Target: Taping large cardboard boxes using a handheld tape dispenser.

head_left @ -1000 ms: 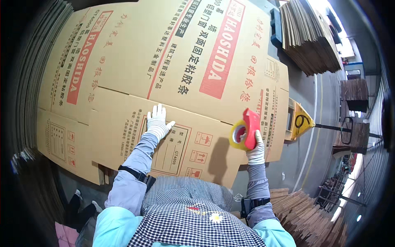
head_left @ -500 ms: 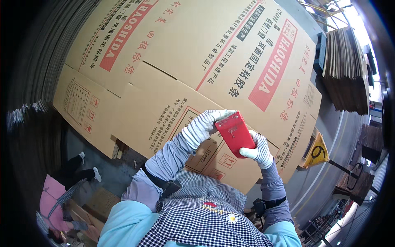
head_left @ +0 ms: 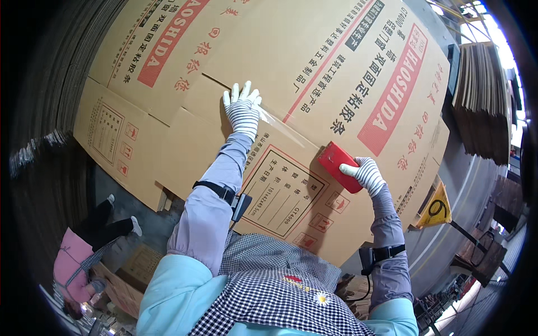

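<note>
My left hand [head_left: 243, 111], in a white and grey striped glove, lies flat on a large flattened brown carton [head_left: 280, 84] with its fingers spread, beside a seam between two flaps. A shiny clear strip of tape [head_left: 288, 129] runs from by that hand along the seam. At its other end is a red tape dispenser [head_left: 339, 167], tilted on or just above the cardboard. My right hand [head_left: 365, 175], gloved alike, is closed around the dispenser's right side with the thumb on top. Its underside is hidden.
Tall stacks of flat cardboard stand at the left [head_left: 45, 84] and far right [head_left: 485, 89]. A yellow triangular sign [head_left: 436, 208] on a dark pole is by the carton's right edge. At lower left a person in pink [head_left: 74, 255] bends over boxes.
My left hand has left the dispenser and moved up-left, flat on the carton. The dispenser has come down at the seam in my right hand, and a tape strip now shows between them.
</note>
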`<state>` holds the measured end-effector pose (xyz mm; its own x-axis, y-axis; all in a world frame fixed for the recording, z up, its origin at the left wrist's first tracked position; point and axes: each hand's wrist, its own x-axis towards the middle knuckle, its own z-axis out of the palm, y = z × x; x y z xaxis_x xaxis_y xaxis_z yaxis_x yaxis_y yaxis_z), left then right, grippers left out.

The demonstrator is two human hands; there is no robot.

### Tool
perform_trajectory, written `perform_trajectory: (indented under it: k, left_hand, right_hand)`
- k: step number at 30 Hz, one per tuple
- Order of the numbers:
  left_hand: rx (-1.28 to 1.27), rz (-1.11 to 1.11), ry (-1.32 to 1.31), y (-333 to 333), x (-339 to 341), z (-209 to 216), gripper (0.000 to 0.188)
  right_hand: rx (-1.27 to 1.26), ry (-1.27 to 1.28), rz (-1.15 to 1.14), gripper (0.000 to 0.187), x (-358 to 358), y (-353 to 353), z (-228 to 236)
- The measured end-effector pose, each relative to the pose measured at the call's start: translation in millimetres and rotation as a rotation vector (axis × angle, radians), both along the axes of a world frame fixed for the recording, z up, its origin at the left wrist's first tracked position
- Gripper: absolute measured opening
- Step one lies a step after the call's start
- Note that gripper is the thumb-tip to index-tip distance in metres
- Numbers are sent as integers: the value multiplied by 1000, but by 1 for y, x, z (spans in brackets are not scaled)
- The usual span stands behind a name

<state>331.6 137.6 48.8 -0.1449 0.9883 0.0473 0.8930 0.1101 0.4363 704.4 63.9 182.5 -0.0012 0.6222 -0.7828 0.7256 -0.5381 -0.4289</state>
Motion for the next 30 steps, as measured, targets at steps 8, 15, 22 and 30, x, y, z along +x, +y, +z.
perform_trajectory:
  k: [8, 15, 22, 30]
  left_hand:
    - [135, 505, -1368, 18, 1, 22, 49]
    - [-226, 708, -1800, 4, 8, -26, 37]
    - [-285, 666, -1815, 11, 18, -24, 35]
    - [-100, 618, -1647, 16, 31, -13, 28]
  right_hand:
    - [-59, 99, -33, 60, 12, 24, -26]
    - [-122, 332, -39, 47, 74, -21, 4]
    - [-248, -425, 53, 65, 142, -46, -3]
    - [-284, -961, 840, 30, -7, -3, -17]
